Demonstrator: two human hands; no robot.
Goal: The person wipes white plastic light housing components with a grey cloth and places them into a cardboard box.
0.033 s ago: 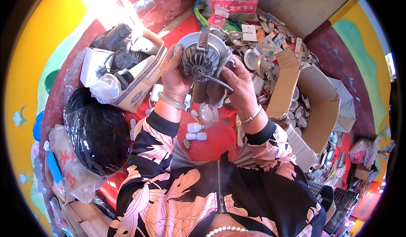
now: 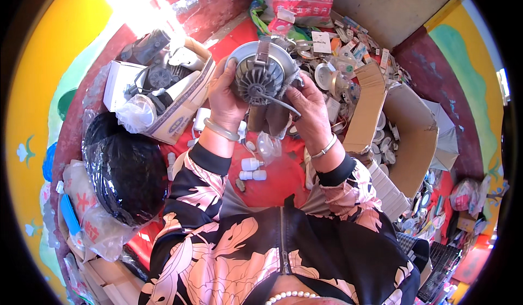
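Observation:
Held up between both hands is a dusty downlight [image 2: 259,80] with a pale round rim, dark radial heat-sink fins and a bracket on top. A short grey cable [image 2: 280,105] runs from its middle toward my right hand. My left hand [image 2: 224,95] is closed around the left edge, thumb on the rim. My right hand [image 2: 310,103] grips the other side, fingers near the cable, where a grey fuzzy scrap [image 2: 295,78] sticks out; whether that is cloth or dust I cannot tell. Below lie white bulb-like pieces [image 2: 250,164] and a clear plastic bag [image 2: 268,146].
On the left stands a carton [image 2: 177,111] of used lamps and fittings, with a shiny black plastic bag [image 2: 122,169] nearer me. An open cardboard box [image 2: 417,130] with white round parts stands right. Small boxes and lamp parts [image 2: 343,60] are heaped behind my right hand.

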